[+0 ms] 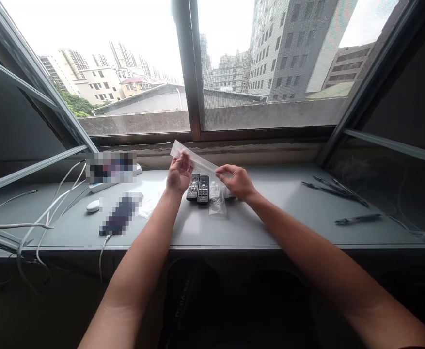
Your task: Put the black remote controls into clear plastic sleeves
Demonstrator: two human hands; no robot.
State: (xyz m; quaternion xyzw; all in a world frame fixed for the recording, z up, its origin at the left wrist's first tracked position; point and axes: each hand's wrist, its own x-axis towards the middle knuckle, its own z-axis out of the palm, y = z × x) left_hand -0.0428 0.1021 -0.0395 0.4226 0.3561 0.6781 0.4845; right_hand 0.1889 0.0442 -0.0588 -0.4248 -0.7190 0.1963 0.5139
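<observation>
Between my two hands stretches a narrow, clear plastic bag [201, 164], held tilted above the desk. My left hand [179, 175] grips it toward its upper left end, fingers curled against the film. At the lower right end my right hand [237, 181] pinches it between thumb and forefinger. Below lie two black remote controls side by side, a left one [193, 188] and a right one [203, 190]. Right of them rests a crumpled clear plastic wrapper [217, 203]. A dark item next to it is partly hidden behind my right hand.
On the left are a white mouse [93, 206], a blurred-out phone [121, 215] on a white cable, a power strip [105, 184] and loose cables [48, 213]. Several pens, one nearest me [357, 219], lie at the right. Windows [194, 131] stand behind the desk [270, 218].
</observation>
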